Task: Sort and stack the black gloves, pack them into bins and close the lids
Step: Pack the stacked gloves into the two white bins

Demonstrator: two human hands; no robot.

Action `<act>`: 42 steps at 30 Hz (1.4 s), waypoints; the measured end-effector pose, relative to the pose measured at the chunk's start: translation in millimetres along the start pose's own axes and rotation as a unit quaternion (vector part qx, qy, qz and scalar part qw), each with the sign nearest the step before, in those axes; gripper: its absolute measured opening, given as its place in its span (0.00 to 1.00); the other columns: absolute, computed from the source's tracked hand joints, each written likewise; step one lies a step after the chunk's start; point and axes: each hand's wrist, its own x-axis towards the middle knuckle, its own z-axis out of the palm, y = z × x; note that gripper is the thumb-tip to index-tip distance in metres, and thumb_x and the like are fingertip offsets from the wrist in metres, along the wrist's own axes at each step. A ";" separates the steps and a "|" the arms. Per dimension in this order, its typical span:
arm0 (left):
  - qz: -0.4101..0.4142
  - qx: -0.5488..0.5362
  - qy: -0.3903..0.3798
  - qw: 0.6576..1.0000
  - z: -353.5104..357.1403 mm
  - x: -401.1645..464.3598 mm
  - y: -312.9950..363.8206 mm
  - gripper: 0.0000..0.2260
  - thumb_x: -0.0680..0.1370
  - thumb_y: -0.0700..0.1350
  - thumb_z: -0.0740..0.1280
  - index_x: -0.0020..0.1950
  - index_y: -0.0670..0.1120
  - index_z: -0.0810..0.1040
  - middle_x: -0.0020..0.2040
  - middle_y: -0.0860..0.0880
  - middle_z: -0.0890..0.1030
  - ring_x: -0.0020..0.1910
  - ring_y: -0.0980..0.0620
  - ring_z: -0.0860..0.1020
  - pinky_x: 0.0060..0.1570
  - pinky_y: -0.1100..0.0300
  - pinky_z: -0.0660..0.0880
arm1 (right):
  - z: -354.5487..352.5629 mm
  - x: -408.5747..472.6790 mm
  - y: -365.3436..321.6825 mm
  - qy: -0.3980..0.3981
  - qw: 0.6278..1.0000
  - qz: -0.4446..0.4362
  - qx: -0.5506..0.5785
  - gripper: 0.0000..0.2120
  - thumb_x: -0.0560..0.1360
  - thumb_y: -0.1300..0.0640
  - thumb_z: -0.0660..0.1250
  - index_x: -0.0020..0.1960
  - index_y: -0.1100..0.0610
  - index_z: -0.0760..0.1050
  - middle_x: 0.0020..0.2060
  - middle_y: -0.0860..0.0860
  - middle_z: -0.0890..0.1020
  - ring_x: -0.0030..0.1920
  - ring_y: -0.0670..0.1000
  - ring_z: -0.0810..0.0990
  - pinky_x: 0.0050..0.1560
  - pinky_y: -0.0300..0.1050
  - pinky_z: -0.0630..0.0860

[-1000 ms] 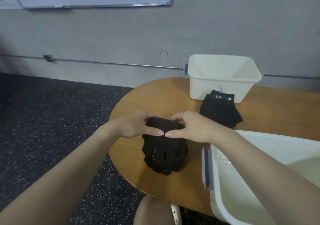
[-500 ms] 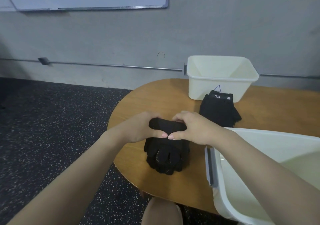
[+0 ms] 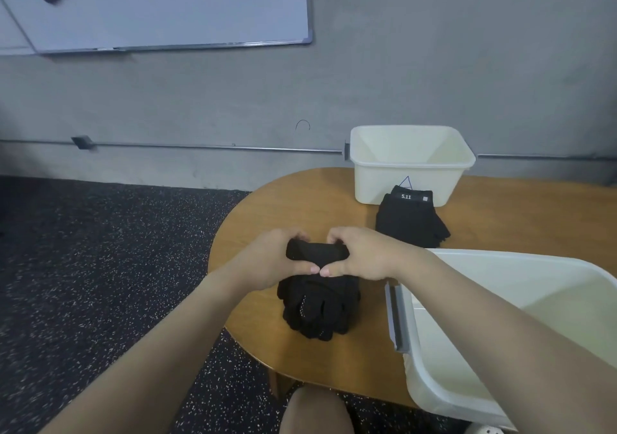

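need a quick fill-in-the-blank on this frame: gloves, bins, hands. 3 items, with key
1. Both hands, left hand and right hand, grip the cuff end of the near glove stack on the ____.
2. The second glove stack lies right in front of the ____ bin.
3. The label on that stack reads ____.

Missing words: table; far; 5.11

My black gloves (image 3: 317, 303) sit in a pile on the table. More gloves (image 3: 409, 220) lie by the far bin (image 3: 412, 163). The near bin (image 3: 521, 320) is open.
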 end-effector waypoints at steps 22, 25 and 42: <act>0.115 -0.238 0.023 0.964 -51.9 -72.0 112.9 0.24 0.68 0.48 0.81 0.61 0.50 0.79 0.54 0.50 0.85 0.55 0.53 0.84 0.51 0.57 0.82 | -62.4 -139.5 -57.4 0.142 0.976 -0.088 0.141 0.11 0.75 0.50 0.77 0.54 0.52 0.80 0.48 0.49 0.86 0.48 0.48 0.86 0.52 0.51 0.84; 0.136 -0.333 -0.002 0.933 -30.6 -75.0 128.5 0.25 0.72 0.42 0.78 0.67 0.47 0.77 0.59 0.49 0.85 0.60 0.50 0.83 0.55 0.58 0.81 | -62.9 -163.5 -43.6 0.188 0.959 -0.087 0.194 0.11 0.76 0.54 0.76 0.55 0.55 0.80 0.49 0.52 0.86 0.49 0.52 0.86 0.54 0.55 0.83; 0.211 -0.260 -0.079 0.939 75.9 -36.6 208.0 0.19 0.76 0.38 0.76 0.65 0.48 0.78 0.59 0.50 0.85 0.60 0.50 0.83 0.64 0.41 0.78 | -55.4 -261.2 63.6 0.248 0.936 0.009 0.250 0.15 0.74 0.56 0.79 0.58 0.56 0.79 0.50 0.51 0.87 0.51 0.53 0.87 0.54 0.55 0.84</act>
